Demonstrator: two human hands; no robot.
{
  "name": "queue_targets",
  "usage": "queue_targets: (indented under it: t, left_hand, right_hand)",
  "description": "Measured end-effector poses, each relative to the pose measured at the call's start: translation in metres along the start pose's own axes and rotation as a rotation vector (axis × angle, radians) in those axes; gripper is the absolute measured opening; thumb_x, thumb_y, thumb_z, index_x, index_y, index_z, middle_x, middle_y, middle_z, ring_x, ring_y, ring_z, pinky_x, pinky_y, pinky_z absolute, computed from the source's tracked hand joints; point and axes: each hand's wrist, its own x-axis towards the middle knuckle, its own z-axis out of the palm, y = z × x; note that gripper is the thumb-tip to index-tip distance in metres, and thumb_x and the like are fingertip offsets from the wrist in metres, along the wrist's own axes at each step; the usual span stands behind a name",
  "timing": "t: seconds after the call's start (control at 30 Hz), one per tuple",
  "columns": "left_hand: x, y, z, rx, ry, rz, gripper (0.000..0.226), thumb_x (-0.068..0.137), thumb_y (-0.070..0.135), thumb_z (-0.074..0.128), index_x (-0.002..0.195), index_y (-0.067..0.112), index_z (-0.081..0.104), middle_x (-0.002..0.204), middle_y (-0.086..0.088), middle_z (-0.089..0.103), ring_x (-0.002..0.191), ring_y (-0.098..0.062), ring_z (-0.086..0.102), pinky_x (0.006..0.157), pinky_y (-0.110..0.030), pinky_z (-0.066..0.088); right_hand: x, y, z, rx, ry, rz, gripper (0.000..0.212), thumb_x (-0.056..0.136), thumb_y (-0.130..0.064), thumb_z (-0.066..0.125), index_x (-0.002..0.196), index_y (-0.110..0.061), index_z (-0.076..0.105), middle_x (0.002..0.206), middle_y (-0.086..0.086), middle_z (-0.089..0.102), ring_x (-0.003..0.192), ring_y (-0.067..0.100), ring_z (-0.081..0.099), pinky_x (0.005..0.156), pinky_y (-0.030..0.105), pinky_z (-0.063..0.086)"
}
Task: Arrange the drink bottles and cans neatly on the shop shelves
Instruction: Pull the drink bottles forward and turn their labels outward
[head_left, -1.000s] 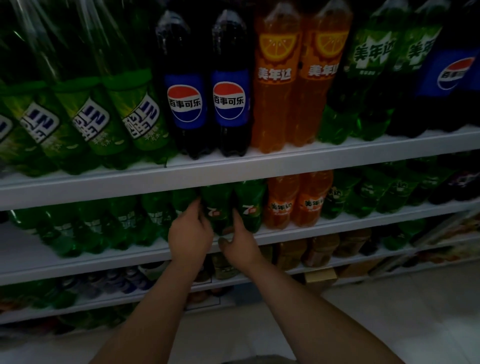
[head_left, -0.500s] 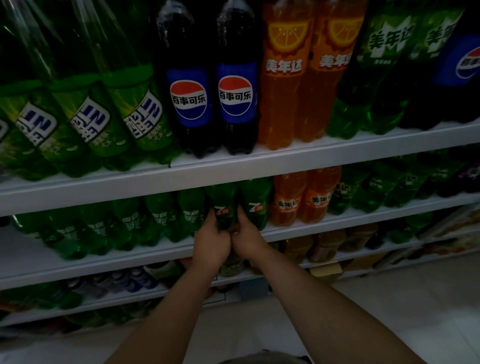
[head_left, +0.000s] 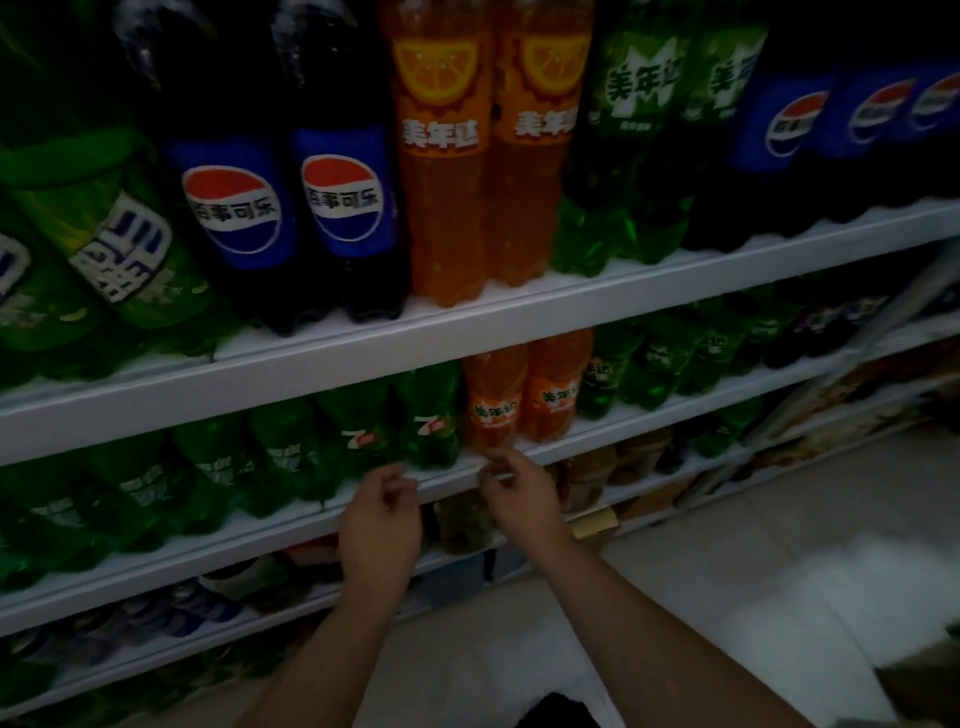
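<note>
I judged the 7-Up bottles (head_left: 431, 421) done, upright and label-out on the middle shelf (head_left: 639, 428), while the left hand (head_left: 382, 512) and right hand (head_left: 519, 493) hung loosely curled and empty just before it, lower rows likely remaining.

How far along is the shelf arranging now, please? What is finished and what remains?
Looks done: the two 7Up bottles stand side by side at the front of the shelf, logos outward, next to the orange bottles. In hand: nothing; the left hand and right hand hover empty before that shelf. Left: the lower shelves are too dark to judge.
</note>
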Motion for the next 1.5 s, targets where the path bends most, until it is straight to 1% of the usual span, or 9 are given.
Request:
queue_targets:
  t: [0.13,0.3,0.5,0.63,0.77,0.93,1.13,1.3,1.5]
  left_hand:
    - [-0.025,0.039,0.058,0.042,-0.289,0.151,0.021,0.091,0.017,0.058,0.111,0.023,0.064,0.097,0.006,0.066,0.080,-0.002,0.057,0.072,-0.019,0.044]
    - [-0.036,0.094,0.143,0.062,-0.486,0.199,0.040,0.091,0.017,0.056,0.131,0.021,0.054,0.127,0.003,0.059,0.105,-0.005,0.053,0.086,-0.017,0.039]
    - [-0.039,0.140,0.241,-0.123,-0.292,-0.023,0.061,0.089,0.012,0.053,0.145,0.022,0.029,0.142,-0.005,0.044,0.126,-0.025,0.045,0.107,-0.040,0.038]
    - [-0.043,0.154,0.279,-0.161,-0.127,-0.054,0.081,0.085,0.002,0.053,0.152,0.017,0.009,0.152,-0.008,0.028,0.137,-0.026,0.032,0.114,-0.042,0.029]
    - [-0.054,0.158,0.304,-0.113,-0.050,-0.075,0.088,0.087,0.005,0.054,0.153,0.021,-0.002,0.157,-0.007,0.018,0.135,-0.027,0.034,0.109,-0.037,0.036]
    - [-0.060,0.162,0.311,-0.148,0.049,-0.065,0.077,0.086,0.004,0.051,0.150,0.027,0.017,0.140,-0.004,0.046,0.119,-0.022,0.050,0.102,-0.038,0.043]
    - [-0.046,0.158,0.301,0.009,0.238,0.025,0.048,0.085,0.003,0.057,0.132,0.006,0.048,0.125,-0.014,0.056,0.116,-0.028,0.053,0.100,-0.039,0.044]
    - [-0.036,0.164,0.307,0.017,0.364,0.025,0.058,0.086,0.016,0.065,0.137,0.008,0.038,0.128,-0.012,0.056,0.115,-0.027,0.055,0.089,-0.031,0.047]
    - [-0.025,0.167,0.316,0.201,0.400,-0.042,0.066,0.081,0.029,0.070,0.137,0.008,0.042,0.118,-0.016,0.046,0.109,-0.032,0.048,0.084,-0.039,0.045]
  right_hand:
    - [0.014,0.035,-0.073,0.030,0.274,0.118,0.015,0.090,-0.023,0.060,0.104,-0.029,0.060,0.098,-0.006,0.064,0.092,0.013,0.061,0.077,0.021,0.047]
    - [0.050,0.065,-0.164,0.006,0.417,0.167,0.038,0.088,-0.029,0.062,0.123,-0.014,0.056,0.114,0.007,0.062,0.086,0.014,0.055,0.078,0.028,0.047]
    - [0.096,0.087,-0.222,-0.030,0.318,0.089,0.061,0.087,-0.030,0.064,0.139,-0.007,0.042,0.135,0.012,0.051,0.118,0.024,0.052,0.093,0.031,0.044]
    - [0.115,0.097,-0.233,-0.098,0.207,-0.021,0.061,0.088,-0.029,0.064,0.140,-0.008,0.040,0.136,0.014,0.047,0.122,0.028,0.047,0.099,0.035,0.042]
    - [0.118,0.100,-0.228,-0.163,0.217,-0.026,0.064,0.087,-0.031,0.064,0.141,-0.010,0.037,0.137,0.014,0.040,0.116,0.031,0.050,0.086,0.034,0.044]
    - [0.117,0.098,-0.222,-0.120,0.248,0.015,0.061,0.085,-0.033,0.066,0.136,-0.011,0.040,0.134,0.010,0.040,0.112,0.031,0.052,0.081,0.036,0.045]
    - [0.112,0.097,-0.208,-0.040,0.306,0.021,0.066,0.085,-0.030,0.065,0.141,-0.011,0.035,0.139,0.010,0.046,0.119,0.030,0.050,0.088,0.034,0.043]
    - [0.118,0.096,-0.206,-0.084,0.317,-0.010,0.070,0.085,-0.027,0.066,0.143,-0.005,0.033,0.137,0.017,0.041,0.121,0.034,0.045,0.090,0.040,0.045]
    - [0.124,0.091,-0.205,-0.042,0.366,0.043,0.076,0.074,-0.031,0.077,0.135,-0.004,0.041,0.125,0.018,0.042,0.116,0.037,0.043,0.087,0.043,0.044]
